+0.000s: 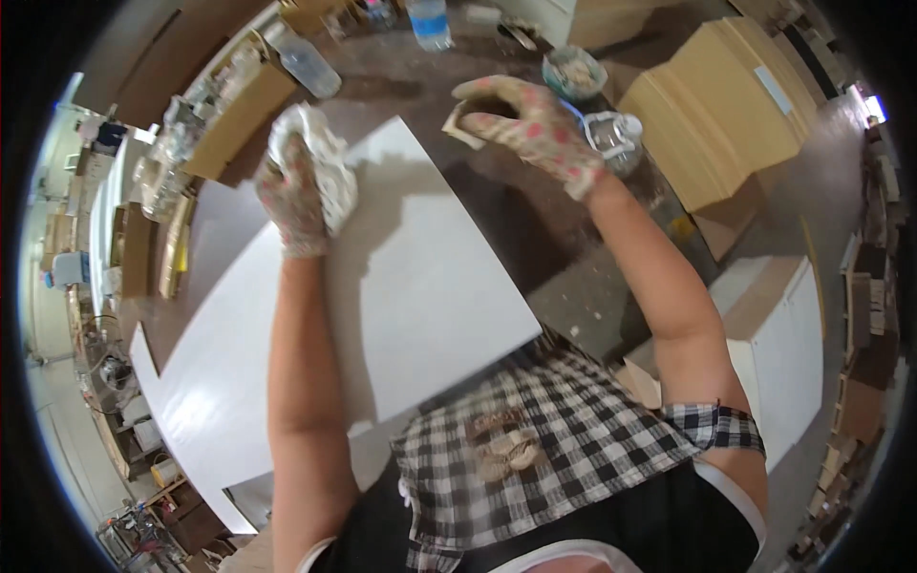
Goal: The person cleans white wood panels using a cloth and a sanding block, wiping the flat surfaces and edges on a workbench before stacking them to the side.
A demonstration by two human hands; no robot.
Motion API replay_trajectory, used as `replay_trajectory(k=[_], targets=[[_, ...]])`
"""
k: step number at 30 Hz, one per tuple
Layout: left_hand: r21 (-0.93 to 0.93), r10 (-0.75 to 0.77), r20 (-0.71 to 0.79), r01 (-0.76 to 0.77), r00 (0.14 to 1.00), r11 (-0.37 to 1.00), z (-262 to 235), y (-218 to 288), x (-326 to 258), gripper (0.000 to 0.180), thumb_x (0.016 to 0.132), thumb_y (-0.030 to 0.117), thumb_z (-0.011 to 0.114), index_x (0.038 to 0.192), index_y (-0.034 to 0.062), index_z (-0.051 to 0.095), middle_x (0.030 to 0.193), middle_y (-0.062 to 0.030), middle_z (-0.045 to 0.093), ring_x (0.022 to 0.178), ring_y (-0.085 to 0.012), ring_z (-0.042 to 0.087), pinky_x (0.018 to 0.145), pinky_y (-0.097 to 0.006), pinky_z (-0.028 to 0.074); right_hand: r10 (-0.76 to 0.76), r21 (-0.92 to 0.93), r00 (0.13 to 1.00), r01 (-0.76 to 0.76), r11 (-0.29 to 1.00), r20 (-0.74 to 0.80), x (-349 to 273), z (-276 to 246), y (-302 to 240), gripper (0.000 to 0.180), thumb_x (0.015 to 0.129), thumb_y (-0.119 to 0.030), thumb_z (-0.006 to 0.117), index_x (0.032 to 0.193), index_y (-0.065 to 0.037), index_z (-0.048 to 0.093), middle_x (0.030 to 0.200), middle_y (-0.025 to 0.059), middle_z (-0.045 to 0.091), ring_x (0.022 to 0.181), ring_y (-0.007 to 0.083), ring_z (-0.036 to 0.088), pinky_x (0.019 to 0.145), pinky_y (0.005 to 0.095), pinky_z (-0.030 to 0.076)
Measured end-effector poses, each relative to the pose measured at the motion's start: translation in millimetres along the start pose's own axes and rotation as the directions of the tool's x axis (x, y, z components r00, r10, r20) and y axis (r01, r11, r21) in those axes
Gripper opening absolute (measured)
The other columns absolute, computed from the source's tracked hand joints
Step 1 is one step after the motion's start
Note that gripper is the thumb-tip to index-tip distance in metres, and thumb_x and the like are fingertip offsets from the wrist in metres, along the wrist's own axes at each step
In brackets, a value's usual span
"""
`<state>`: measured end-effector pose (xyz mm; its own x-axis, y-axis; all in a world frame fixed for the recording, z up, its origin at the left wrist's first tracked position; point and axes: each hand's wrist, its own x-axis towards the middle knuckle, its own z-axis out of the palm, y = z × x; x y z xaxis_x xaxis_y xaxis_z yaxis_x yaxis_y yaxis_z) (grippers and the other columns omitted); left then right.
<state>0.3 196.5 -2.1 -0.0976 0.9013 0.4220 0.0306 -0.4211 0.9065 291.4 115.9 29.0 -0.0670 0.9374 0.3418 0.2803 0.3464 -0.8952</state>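
Note:
A crumpled white cloth (333,177) is bunched in my left hand (292,196), which wears a pale glove with pink dots. The hand is closed on it over the far part of a large white panel (430,258). My right hand (535,129), gloved the same way, is raised beyond the panel's right edge. Its fingers curl around a small flat pale piece (464,132), whose kind I cannot make out. Close by that hand are a clear plastic jug (614,134) with a white handle and a green bowl (571,74) with whitish stuff in it.
An opened cardboard box (716,105) stands at the far right, above a white box-shaped block (778,353). Far left, a carton (241,119) lies beside clear plastic wrapping (177,153). Two plastic bottles, one clear (310,69) and one blue-labelled (429,24), are at the back.

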Motion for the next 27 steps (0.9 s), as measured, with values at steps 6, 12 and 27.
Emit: replay_trajectory(k=[6, 12, 27], targets=[[0.034, 0.034, -0.053, -0.032, 0.998, 0.999, -20.6, -26.7, 17.7, 0.027, 0.093, 0.017, 0.063, 0.108, -0.0041, 0.068, 0.096, -0.0026, 0.068, 0.084, -0.0084, 0.060, 0.075, -0.023, 0.049, 0.004, 0.077, 0.999, -0.007, 0.997, 0.034, -143.8, 10.8, -7.4, 0.033, 0.087, -0.034, 0.071, 0.107, -0.008, 0.066, 0.095, 0.0042, 0.069, 0.091, 0.0175, 0.064, 0.080, 0.0360, 0.053], [-0.012, 0.041, -0.132, -0.043, 0.990, 0.999, -50.2, -48.8, 19.7, 0.023, 0.091, 0.018, 0.067, 0.101, -0.0023, 0.071, 0.088, -0.0010, 0.069, 0.076, -0.0065, 0.059, 0.067, -0.022, 0.047, -0.149, -0.206, 0.978, 0.118, 0.971, -0.143, -179.8, 46.6, -24.3, 0.026, 0.081, -0.017, 0.076, 0.102, -0.007, 0.065, 0.104, 0.0092, 0.065, 0.096, 0.0250, 0.065, 0.081, 0.0368, 0.054], [0.117, 0.003, -0.158, 0.015, 0.987, 0.993, -40.7, -46.5, 18.9, 0.024, 0.092, 0.022, 0.067, 0.100, -0.0001, 0.071, 0.085, 0.0023, 0.067, 0.072, -0.0044, 0.055, 0.064, -0.021, 0.045, -0.133, -0.232, 0.962, 0.076, 0.970, -0.239, -191.1, 59.2, -22.5, 0.033, 0.076, -0.009, 0.076, 0.106, -0.007, 0.064, 0.110, 0.0087, 0.062, 0.102, 0.0280, 0.060, 0.085, 0.0392, 0.051]])
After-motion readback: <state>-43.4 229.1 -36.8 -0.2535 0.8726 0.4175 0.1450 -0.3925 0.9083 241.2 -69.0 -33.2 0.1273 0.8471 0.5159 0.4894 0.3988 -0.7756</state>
